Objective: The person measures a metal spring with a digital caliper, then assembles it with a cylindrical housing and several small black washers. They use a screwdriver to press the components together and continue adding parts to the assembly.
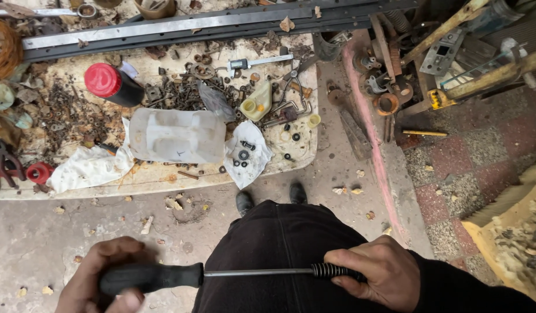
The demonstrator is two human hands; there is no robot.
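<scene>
Black screwdriver handle [151, 277] gripped by left hand [100, 278], fingers wrapped round it. Metal shaft [256, 272] held level above lap; coiled spring [329, 270] on shaft clamped by right hand [375, 275]. White jug [176, 135] lies near front edge of cluttered board [163, 184].

Left hand [100, 278] grips the black handle of a screwdriver [163, 277] while the right hand [375, 272] closes on a coiled spring [332, 270] around its shaft — above a cluttered board [163, 182] bearing a translucent jug [176, 135].

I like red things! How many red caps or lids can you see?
2: a big red cap on the dark bottle at the board's upper left, and a small red cap near its left edge. Clutter may hide more.
</scene>
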